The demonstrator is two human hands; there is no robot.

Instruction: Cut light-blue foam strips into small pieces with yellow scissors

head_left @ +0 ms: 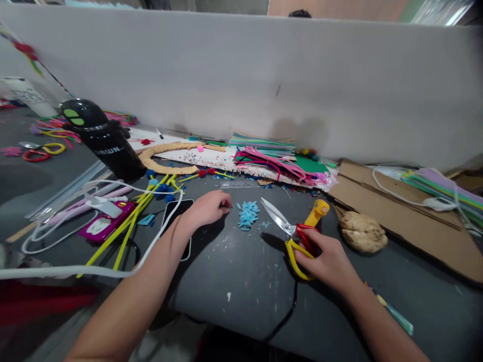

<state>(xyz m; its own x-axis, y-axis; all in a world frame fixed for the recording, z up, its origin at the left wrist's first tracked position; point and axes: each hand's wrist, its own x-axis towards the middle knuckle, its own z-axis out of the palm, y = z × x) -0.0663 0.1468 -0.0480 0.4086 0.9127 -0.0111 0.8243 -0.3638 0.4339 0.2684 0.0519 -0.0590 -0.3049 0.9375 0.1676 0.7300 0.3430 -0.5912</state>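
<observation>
My right hand (330, 259) has its fingers through the handles of a pair of scissors (279, 216), one loop red and the other yellow. The blades are together and point to the far left, toward a small heap of cut light-blue pieces (248, 215) on the grey table. Just left of that heap is my left hand (209, 208), low over the tabletop with its fingers curled and pressed together; anything between the fingertips is too small to make out. A yellow glue gun (316, 213) lies right behind the scissors, partly hidden by them.
Under my left forearm lies a phone (184, 206). Yellow pipe cleaners (130, 221), a white cable (94, 271) and a black bottle (105, 141) are on the left. Pink pipe cleaners (269, 162) lie behind; cardboard (400, 216) and a beige lump (362, 232) on the right.
</observation>
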